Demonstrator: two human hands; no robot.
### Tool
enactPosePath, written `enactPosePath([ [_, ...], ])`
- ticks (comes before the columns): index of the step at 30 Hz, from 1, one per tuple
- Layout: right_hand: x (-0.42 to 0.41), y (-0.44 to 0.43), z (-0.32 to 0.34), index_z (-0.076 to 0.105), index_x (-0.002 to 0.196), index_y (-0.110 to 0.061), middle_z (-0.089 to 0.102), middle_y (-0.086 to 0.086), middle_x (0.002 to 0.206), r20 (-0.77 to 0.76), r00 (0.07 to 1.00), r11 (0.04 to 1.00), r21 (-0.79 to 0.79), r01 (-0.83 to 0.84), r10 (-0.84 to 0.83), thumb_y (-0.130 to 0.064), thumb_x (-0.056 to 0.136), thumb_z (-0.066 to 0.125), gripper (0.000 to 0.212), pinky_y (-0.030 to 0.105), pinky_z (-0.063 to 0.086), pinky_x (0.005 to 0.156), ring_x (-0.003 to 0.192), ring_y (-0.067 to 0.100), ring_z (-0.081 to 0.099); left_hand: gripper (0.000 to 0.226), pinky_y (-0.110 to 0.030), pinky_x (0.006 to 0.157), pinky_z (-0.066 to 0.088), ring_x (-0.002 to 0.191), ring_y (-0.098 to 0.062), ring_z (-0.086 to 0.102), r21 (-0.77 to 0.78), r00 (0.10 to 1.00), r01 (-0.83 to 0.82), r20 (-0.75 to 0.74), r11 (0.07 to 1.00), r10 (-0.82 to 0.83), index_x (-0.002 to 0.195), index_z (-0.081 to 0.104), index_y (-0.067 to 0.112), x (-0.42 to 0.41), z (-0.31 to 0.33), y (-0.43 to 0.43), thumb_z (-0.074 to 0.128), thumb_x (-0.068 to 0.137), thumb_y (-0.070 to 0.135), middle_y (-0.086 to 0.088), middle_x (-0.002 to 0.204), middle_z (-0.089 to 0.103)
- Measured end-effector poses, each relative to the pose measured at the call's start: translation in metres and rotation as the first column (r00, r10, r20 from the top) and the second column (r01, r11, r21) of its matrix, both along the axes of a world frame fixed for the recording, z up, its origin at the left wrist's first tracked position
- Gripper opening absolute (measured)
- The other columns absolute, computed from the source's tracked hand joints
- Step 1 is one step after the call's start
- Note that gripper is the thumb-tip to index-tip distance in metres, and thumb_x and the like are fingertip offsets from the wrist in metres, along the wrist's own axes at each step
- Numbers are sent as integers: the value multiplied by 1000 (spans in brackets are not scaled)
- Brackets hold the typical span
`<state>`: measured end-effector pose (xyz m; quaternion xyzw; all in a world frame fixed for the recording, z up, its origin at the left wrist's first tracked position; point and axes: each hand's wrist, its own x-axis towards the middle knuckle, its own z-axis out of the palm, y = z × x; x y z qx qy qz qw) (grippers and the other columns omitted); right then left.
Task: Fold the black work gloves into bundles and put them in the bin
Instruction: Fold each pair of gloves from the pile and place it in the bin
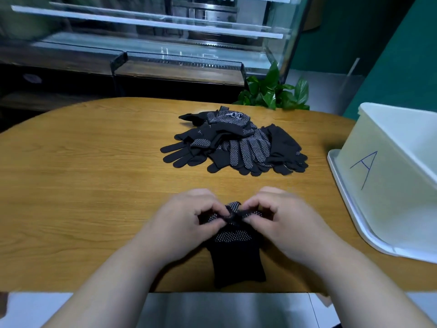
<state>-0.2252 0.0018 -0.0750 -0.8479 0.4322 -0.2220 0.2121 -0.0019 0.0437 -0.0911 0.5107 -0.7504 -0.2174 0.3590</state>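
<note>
Left of the bin (390, 197), the left hand (182, 223) and right hand (286, 221) each pinch the dotted glove's (235, 259) rolled end. It looks soft, light and limp, so it is likely best gripped at the fold.

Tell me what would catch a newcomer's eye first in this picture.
First come the hands at the near edge of the wooden table: the left hand and right hand both pinch a dotted black glove at its far end. Beyond them, mid-table, lies a loose pile of black gloves. At the right edge stands a white bin marked with a blue A.
</note>
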Motion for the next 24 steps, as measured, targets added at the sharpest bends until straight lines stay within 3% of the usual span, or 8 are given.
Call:
enactPosePath([
  [6, -2, 23, -13, 66, 106, -38, 61, -19, 100, -68, 997, 997, -74, -34, 29, -38, 85, 58, 22, 37, 54, 72, 88, 8, 62, 11, -19, 77, 49, 87, 5, 61, -34, 989, 138, 54, 990, -136, 90, 69, 31, -2, -5, 9, 64, 80, 30, 18, 93, 64],
  [9, -3, 27, -13, 66, 104, -37, 61, -20, 98, -104, 994, 991, -130, -31, 17, -37, 84, 57, 22, 27, 50, 65, 85, 5, 60, 12, -21, 78, 49, 89, 5, 60, -30, 986, 136, 98, 990, -133, 90, 68, 32, -2, -5, 12, 64, 78, 30, 19, 94, 64],
  [12, -4, 30, -13, 64, 103, -39, 60, -21, 98, -143, 990, 992, -127, -24, 5, -37, 83, 57, 21, 11, 35, 63, 86, 2, 56, 13, -23, 78, 49, 90, 5, 60, -12, 985, 148, 95, 989, -147, 88, 69, 31, 0, -3, 14, 63, 77, 29, 19, 94, 64],
  [17, -6, 38, -19, 65, 103, -39, 54, -22, 101, -207, 978, 995, -83, -54, 36, -38, 85, 55, 20, 14, 33, 65, 89, 0, 52, 12, -36, 85, 49, 92, 0, 58, -13, 966, 182, 189, 983, -176, 87, 67, 34, -1, -3, 17, 65, 76, 37, 20, 94, 63],
  [20, -8, 43, -17, 65, 103, -39, 51, -23, 101, -202, 978, 993, -91, -68, 49, -48, 81, 51, 27, 20, 42, 67, 87, 0, 51, 14, -36, 89, 46, 93, -2, 62, 21, 959, 264, 106, 964, -264, 89, 72, 29, 2, 4, 21, 69, 79, 38, 18, 97, 67],
  [24, -12, 49, -14, 71, 95, -36, 49, -22, 96, -163, 985, 987, -137, -82, 59, -45, 80, 53, 25, 27, 48, 64, 86, 0, 49, 11, -34, 80, 52, 87, -11, 68, 78, 941, 331, -94, 940, -324, 91, 75, 16, 7, 7, 24, 66, 87, 15, 8, 91, 72],
])
